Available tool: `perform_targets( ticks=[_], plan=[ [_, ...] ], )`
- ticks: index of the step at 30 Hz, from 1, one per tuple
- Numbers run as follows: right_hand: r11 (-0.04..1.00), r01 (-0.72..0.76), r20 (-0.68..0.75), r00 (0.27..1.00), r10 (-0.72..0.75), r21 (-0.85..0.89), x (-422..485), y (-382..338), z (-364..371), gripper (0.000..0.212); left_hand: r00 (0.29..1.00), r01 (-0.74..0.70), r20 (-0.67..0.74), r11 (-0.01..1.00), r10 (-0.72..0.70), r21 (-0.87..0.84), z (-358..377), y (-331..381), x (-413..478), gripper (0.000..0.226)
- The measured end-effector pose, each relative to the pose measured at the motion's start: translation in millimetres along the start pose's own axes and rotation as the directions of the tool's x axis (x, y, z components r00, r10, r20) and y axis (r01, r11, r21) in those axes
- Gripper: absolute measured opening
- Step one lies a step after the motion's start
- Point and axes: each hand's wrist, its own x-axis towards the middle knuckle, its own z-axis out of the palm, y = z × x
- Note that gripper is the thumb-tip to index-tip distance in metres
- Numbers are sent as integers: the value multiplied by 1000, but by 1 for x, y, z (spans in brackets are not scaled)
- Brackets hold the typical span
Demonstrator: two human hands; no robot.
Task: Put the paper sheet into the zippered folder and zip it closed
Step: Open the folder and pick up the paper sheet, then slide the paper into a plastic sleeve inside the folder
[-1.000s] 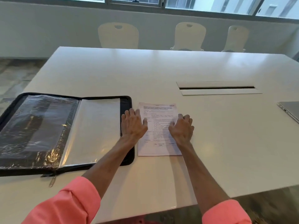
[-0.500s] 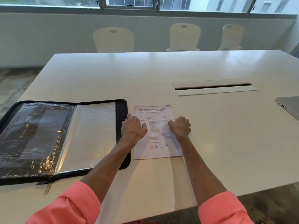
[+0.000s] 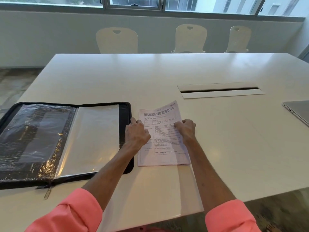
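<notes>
Paper sheet [image 3: 163, 136] is your landmark: it lies flat on the white table [image 3: 217, 131], printed side up, with its far right corner lifted a little off the surface. Your left hand [image 3: 137, 133] sits at the sheet's left edge, fingers curled together and bent down onto the paper margin, the knuckles raised; the index fingertip reaches toward the gap between the sheet and the folder. Your right hand [image 3: 186, 129] rests on the sheet's right half, fingers likewise curled in, with the fingertips [image 3: 177, 125] pressing on the printed text about midway up the page. Whether either hand actually pinches the paper or only presses on it cannot be told from this view. Just left of the sheet, almost touching your left hand, lies the zippered folder [image 3: 65, 141], spread open and flat, its black border showing around clear plastic sleeves; the zipper pull [image 3: 47, 193] hangs at the near edge, far left of the sheet. Beyond the sheet and to its right is a cable slot [image 3: 219, 90] set in the tabletop, and well to the right a closed laptop [image 3: 299, 111] lies at the frame edge. Your sleeves [image 3: 230, 216] are pink, pushed up your forearms.
</notes>
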Motion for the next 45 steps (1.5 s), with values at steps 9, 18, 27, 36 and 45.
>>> perform_targets(
  ticks=[9,18,27,36,45],
  plan=[
    [989,14,144,989,-36,148,-8,1,-5,26,1000,-13,6,1000,13,-5,1,-1,-2,49],
    [915,217,234,923,-306,341,-21,2,-27,24,994,108,45,887,-98,-450,-16,-7,18,60],
    [732,437,35,847,-530,523,-31,-35,-46,19,999,35,36,97,13,-995,-61,14,25,27],
    [574,558,-271,817,-510,599,-34,-60,-41,21,951,-307,-305,24,53,-952,-90,47,18,25],
    [681,426,-199,900,-389,596,-25,-11,-13,22,983,-159,-144,139,111,-977,-47,37,-10,35]
  ],
)
